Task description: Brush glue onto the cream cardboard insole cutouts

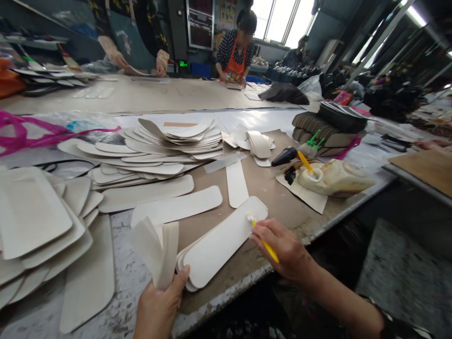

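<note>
Now clamping slim yellow-handled brush (270, 251) in right grip (282, 247), aimed far-left onto white round-cornered strips (222, 245), stacked lengthwise near-left to far-right on brown-covered desk (264, 186); pinching off-white pieces (170, 254) upright in left grip (160, 301).

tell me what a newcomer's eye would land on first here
Probably the yellow brush in the right hand, its tip at the far end of a white strip. Next, perhaps, the left hand gripping thin sheets by the strip's near end, and the big pale pile at the left. In the background, an orange apron stands out.
</note>
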`<state>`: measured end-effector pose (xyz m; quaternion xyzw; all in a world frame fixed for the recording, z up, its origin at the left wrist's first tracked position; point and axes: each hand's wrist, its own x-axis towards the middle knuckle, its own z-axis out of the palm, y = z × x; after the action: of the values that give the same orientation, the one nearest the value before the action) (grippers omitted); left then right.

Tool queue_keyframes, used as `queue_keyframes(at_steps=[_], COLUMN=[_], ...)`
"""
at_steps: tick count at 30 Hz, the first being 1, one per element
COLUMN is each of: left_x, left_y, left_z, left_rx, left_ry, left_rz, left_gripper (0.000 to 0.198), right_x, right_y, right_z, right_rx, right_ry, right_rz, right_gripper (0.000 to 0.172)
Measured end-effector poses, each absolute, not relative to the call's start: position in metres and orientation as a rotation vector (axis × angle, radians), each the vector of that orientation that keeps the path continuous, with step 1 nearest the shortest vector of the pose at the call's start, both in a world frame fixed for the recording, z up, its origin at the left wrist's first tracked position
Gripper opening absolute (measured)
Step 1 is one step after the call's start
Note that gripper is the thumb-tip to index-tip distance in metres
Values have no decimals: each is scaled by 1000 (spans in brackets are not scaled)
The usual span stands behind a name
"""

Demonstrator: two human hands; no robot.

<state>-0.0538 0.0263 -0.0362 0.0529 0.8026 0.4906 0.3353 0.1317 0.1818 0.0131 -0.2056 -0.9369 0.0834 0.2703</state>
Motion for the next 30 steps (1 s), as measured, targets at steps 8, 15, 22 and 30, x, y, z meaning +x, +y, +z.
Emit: queue_keyframes(at_steps=[8, 15, 22, 30], left_x=[-51, -54, -54, -53], left_y=[27, 27, 25, 24], left_z=[-32, -32, -33, -33], left_rx=[93, 88, 113, 162], left_ry=[2087, 2013, 2017, 1948], left_rz=[1356, 1341, 1332, 1357], left_gripper=[30, 32, 25, 31], right_x=[137, 113, 116, 105], right_y=[184, 122, 137, 109], right_z=[13, 5, 14, 8], right_rx=[-517, -361, -461, -393], right_ry=[-2535, -2444, -2353, -2277], right_rz=[60, 651, 618, 908], right_gripper=[12, 15, 23, 23])
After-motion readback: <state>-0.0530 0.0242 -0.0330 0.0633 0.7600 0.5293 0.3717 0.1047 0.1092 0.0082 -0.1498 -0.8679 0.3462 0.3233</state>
